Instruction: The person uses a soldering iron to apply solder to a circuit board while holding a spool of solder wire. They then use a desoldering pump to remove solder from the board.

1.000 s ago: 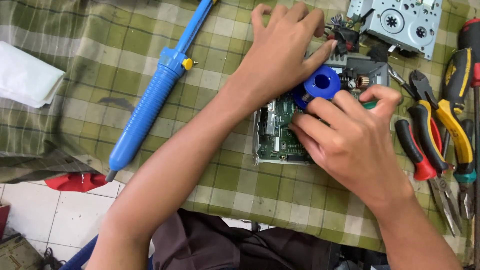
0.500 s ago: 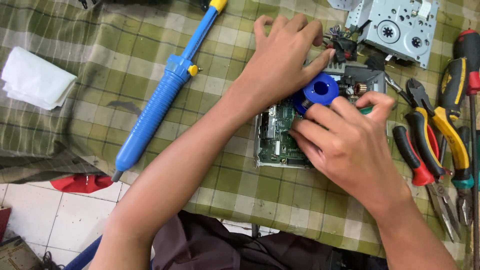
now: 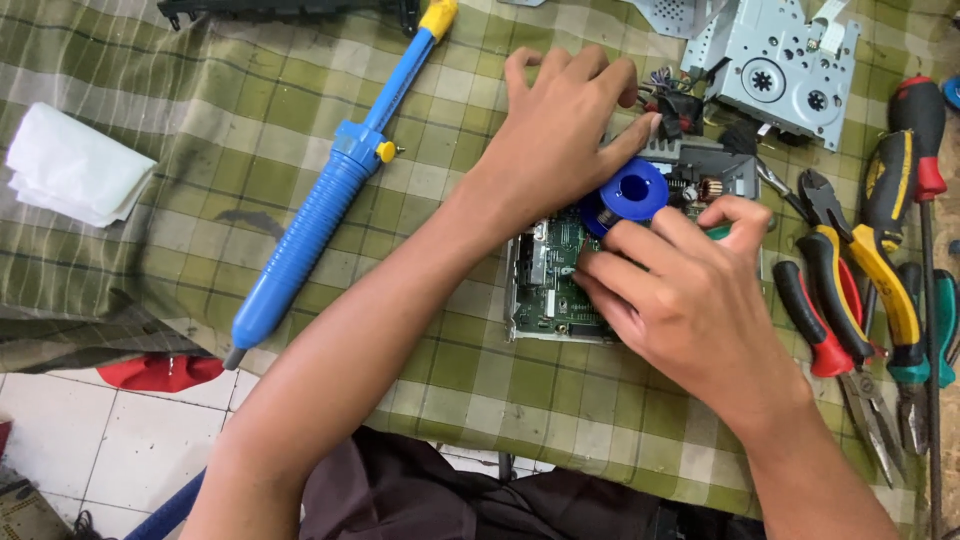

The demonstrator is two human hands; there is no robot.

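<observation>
A green circuit board [image 3: 548,290] is lying flat near the middle of the surface [image 3: 200,130], which is covered in a green checked cloth, and a small blue spool [image 3: 632,190], probably solder wire, is sitting at the board's far edge. The person's left hand [image 3: 560,125] is resting over the far side of the board, thumb stretched out and touching the spool, the other fingers spread flat rather than gripping. The right hand [image 3: 690,295] is hovering over the board's right half with its fingers [image 3: 625,240] curled narrow and pinched together; they seem to be gripping something thin with a green tip just showing, but I cannot tell what it is. To do this well, I would judge the left hand should be pinning the board steady while the right is working with small, light movements, keeping clear of the loose wires nearby. Left of the board, a long blue desoldering pump [image 3: 320,210] with a yellow cap is lying diagonally. Further left, a folded white cloth [image 3: 75,178] is sitting. At the top right a grey metal drive mechanism [image 3: 790,65] is resting, and along the right side pliers and cutters [image 3: 860,300] with red and yellow handles are lined up.
</observation>
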